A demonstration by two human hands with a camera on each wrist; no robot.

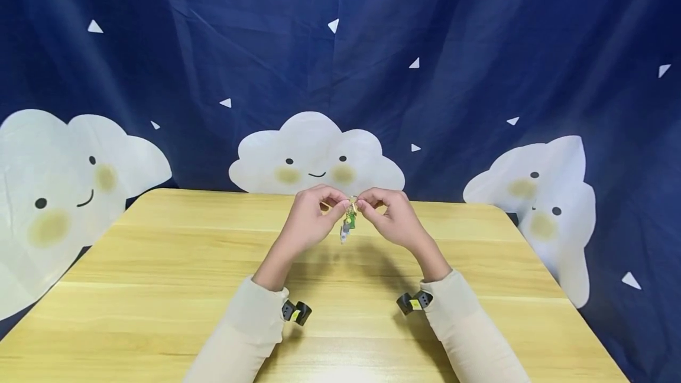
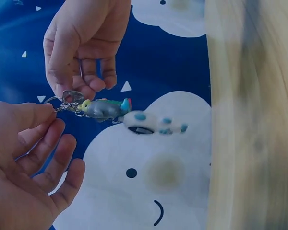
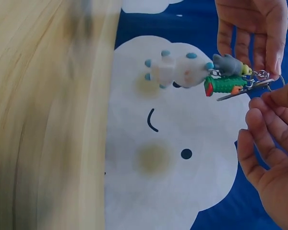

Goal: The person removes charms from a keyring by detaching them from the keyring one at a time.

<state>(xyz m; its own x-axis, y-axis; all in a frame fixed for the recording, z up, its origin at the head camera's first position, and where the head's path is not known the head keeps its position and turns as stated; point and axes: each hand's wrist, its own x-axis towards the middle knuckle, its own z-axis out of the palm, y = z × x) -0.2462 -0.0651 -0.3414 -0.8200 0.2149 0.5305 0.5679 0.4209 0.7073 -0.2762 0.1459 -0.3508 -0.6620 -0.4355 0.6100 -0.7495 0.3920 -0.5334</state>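
A keychain [image 1: 349, 221] hangs over the table between both hands. My left hand [image 1: 315, 216] pinches its metal ring between thumb and index finger, the other fingers loosely bent. From the opposite side, my right hand [image 1: 391, 216] pinches the ring end with thumb and index finger. In the right wrist view, a white charm with teal spots [image 3: 192, 71] dangles lowest, beyond a grey charm [image 3: 228, 65] and a green charm [image 3: 224, 85]. A thin flat metal piece [image 3: 229, 97] hangs by them; its kind is unclear. Fingertips partly hide the ring.
Below the hands stretches a light wooden table [image 1: 340, 330]. Behind it hangs a dark blue curtain [image 1: 276, 46] with white clouds and triangles. Black wrist cameras [image 1: 296, 312] are strapped at both sleeve cuffs.
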